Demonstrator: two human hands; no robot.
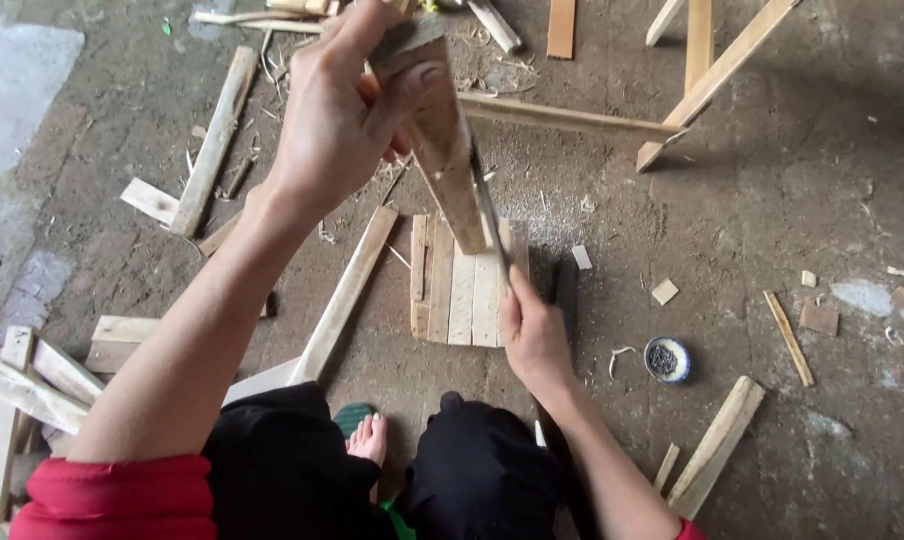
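Wooden stake [444, 150] stood upright on a slat pad [459, 285], its top gripped by the left hand [337, 115]. Nearer its lower end, the right hand [532, 335] clasped a blade [487, 205] laid along the stake's right edge.

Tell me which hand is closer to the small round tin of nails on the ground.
Right. The right hand, gripping a blade against the upright wood piece, sits just left of the tin. The left hand holds the wood's top, far up and left.

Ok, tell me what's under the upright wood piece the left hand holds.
The upright wood piece stands on a small panel of slats lying on the dirt floor. The contact spot itself is hidden by the piece.
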